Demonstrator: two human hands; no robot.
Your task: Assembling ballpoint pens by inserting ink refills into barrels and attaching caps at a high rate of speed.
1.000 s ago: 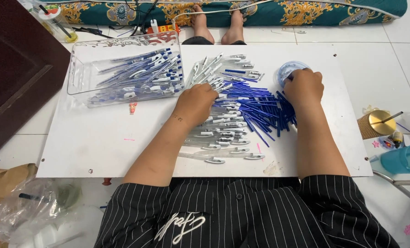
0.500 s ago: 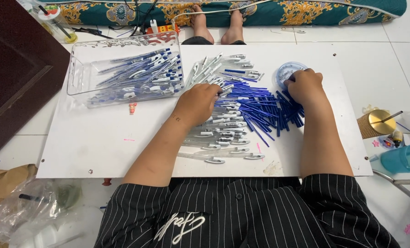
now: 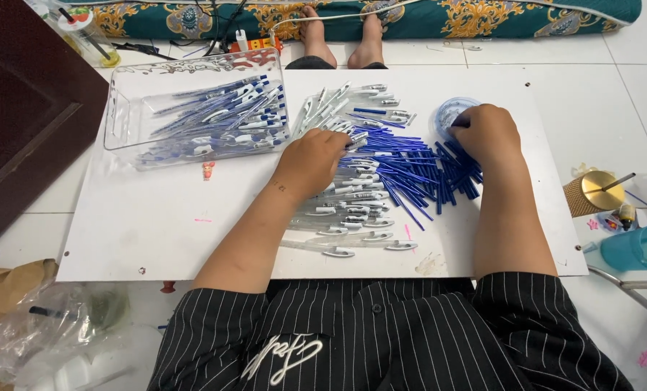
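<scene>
The left hand (image 3: 312, 161), fingers curled, rests on clear plastic pen barrels (image 3: 352, 217); thin blue refills (image 3: 410, 170) lie at three o'clock, nearer the right hand (image 3: 486, 134), grip hidden.

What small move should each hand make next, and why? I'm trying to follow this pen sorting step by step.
Probably the left hand should close its fingers on one clear pen barrel from the row beneath it, while the right hand picks a blue refill from the pile. Both hands rest on those heaps, seemingly holding nothing yet, and finished pens already fill the clear tray.
</scene>
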